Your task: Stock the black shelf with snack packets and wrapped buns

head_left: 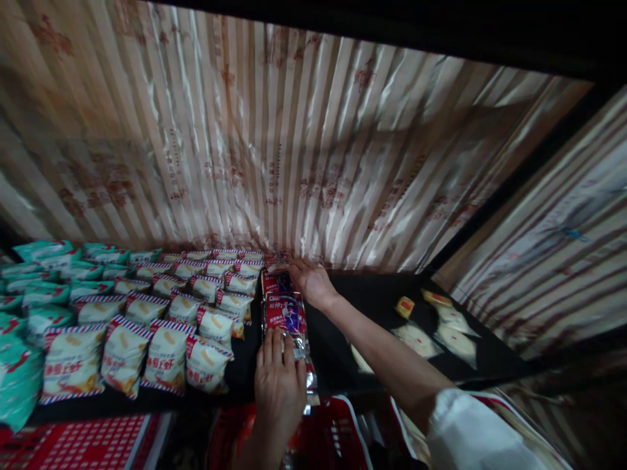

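Note:
A row of red and purple snack packets [284, 314] lies on the black shelf [337, 333], running from the back wall to the front edge. My left hand [280, 375] rests flat on the near packets, fingers stretched out and pointing away from me. Farther back, my right hand [313, 282] reaches in from the right, its extended fingers touching the right side of the far packets. Neither hand is wrapped around anything. Just left of the row stand several white snack bags [166, 356] with striped edges.
Green bags [49, 320] fill the far left. On the right lie flat clear-wrapped pale items [416, 341] and a small yellow packet [404, 307]. Red baskets [350, 427] sit below the front edge. Crinkled printed sheeting [313, 143] covers the back, and a dark beam crosses above.

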`<state>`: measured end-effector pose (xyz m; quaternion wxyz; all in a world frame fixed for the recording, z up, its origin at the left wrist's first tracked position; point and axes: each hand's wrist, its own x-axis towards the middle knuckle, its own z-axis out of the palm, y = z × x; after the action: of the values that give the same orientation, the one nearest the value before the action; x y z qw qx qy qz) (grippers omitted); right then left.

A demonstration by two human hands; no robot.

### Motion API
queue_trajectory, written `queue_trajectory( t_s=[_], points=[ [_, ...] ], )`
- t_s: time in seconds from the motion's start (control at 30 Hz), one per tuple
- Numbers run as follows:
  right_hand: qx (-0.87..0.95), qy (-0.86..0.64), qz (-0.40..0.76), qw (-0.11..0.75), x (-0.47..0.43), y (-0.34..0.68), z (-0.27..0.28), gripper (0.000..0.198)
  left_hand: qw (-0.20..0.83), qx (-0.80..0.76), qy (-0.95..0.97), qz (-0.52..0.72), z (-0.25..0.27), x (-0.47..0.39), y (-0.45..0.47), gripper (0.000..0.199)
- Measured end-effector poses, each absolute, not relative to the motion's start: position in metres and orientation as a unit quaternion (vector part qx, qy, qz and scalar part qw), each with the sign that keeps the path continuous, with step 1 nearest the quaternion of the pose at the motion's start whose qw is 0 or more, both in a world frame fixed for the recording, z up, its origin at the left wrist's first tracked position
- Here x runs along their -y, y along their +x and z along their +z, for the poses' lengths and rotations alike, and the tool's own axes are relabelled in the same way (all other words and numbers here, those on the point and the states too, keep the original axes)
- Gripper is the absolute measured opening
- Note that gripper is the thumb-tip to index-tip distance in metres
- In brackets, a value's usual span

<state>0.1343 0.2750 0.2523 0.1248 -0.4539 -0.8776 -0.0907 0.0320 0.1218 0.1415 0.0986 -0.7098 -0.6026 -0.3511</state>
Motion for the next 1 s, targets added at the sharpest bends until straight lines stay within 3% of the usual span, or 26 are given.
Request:
queue_trajectory(
  t_s=[0.43, 1.0],
  points=[
    [0.9, -0.42, -0.115, 0.009, -0.191, 0.131, 0.229, 0.015, 0.076, 0.613, -0.726, -0.303, 0.153, -0.117, 0.029, 0.035],
    [0.914, -0.383, -0.132, 0.033, -0.195, 0.129, 0.231, 0.016, 0.042, 0.638, -0.703, -0.312, 0.159, -0.113, 0.031, 0.04]
  ],
)
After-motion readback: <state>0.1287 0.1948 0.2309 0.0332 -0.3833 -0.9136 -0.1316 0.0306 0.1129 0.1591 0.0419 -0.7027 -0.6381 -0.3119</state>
